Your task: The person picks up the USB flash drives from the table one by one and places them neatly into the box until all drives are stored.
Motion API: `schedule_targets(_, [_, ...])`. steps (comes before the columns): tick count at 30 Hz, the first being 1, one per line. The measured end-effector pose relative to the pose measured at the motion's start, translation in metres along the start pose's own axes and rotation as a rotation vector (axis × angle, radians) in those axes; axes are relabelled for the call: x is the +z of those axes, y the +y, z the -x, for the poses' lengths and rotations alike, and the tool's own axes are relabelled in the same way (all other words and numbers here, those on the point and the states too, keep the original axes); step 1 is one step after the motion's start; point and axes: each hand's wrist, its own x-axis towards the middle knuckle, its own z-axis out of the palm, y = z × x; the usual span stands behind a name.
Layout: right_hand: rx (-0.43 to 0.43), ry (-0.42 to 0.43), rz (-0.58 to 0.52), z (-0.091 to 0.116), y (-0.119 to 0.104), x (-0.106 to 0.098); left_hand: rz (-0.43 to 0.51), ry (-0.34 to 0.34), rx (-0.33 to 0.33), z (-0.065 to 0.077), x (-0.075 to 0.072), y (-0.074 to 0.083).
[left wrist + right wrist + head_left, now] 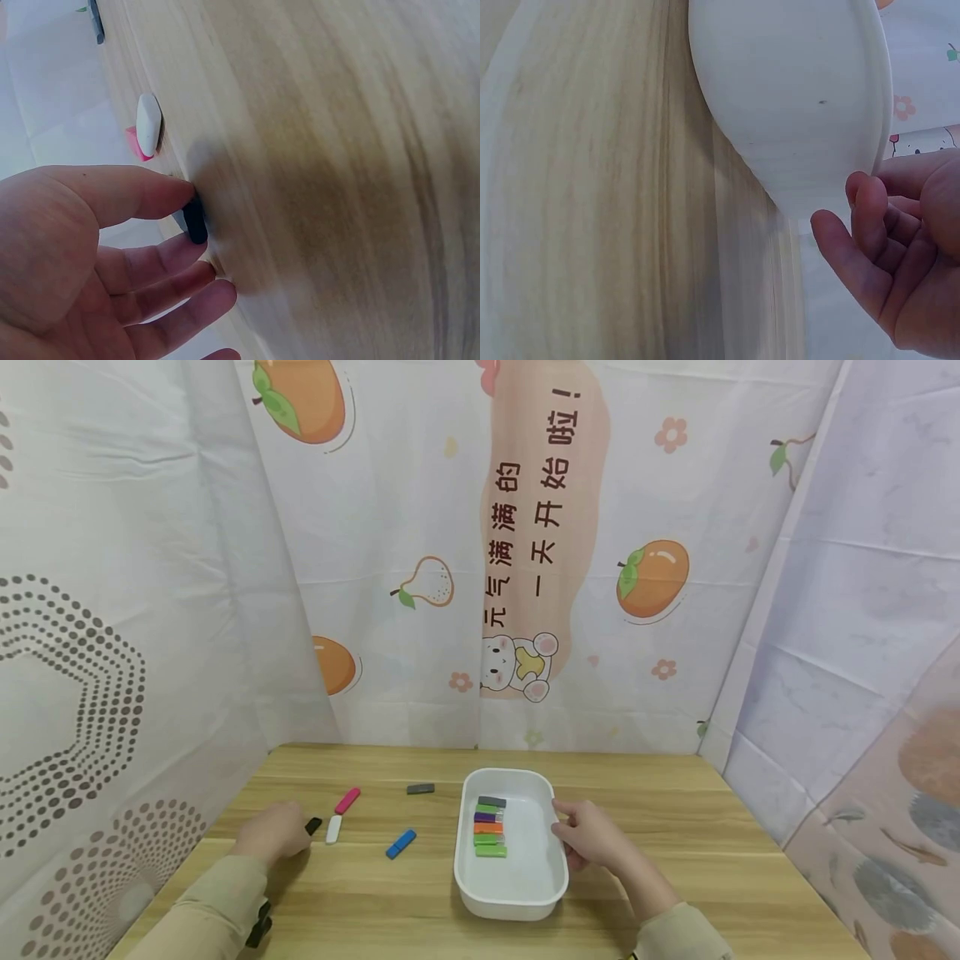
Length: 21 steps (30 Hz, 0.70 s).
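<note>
My left hand [272,833] is low over the left side of the table. Its thumb and index finger pinch a small black stick, likely a USB flash drive [195,219], close to the wood. Beside it lie a white stick [333,829] and a pink stick [347,801]; a blue one [401,844] and a grey one [421,789] are farther right. My right hand [592,837] grips the right rim of a white plastic box [534,860]. Inside, along the left, several sticks lie in a column, among them an orange one [488,828] and a purple one [486,817].
The wooden table [390,910] meets a printed curtain [405,710] at its back edge. More curtain hangs on the left and right sides. A dark object [259,927] shows by the left sleeve, its kind unclear.
</note>
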Motion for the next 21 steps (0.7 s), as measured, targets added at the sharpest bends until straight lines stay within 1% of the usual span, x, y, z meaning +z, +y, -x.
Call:
schedule_targets(4, [0.003,-0.004,0.006,0.000,0.000,0.000,0.007,0.022,0.005,0.001,-0.001,0.000])
schedule_targets(10, [0.008,-0.005,0.010,0.000,-0.001,-0.001,-0.007,0.043,0.021,0.003,-0.009,0.002])
schedule_targets(15, [0.006,-0.004,0.013,0.000,-0.002,-0.001,-0.007,0.059,0.042,0.005,-0.018,0.009])
schedule_targets(21, [0.012,-0.003,0.006,-0.001,-0.001,0.000,-0.014,0.082,0.068,0.003,-0.025,0.018])
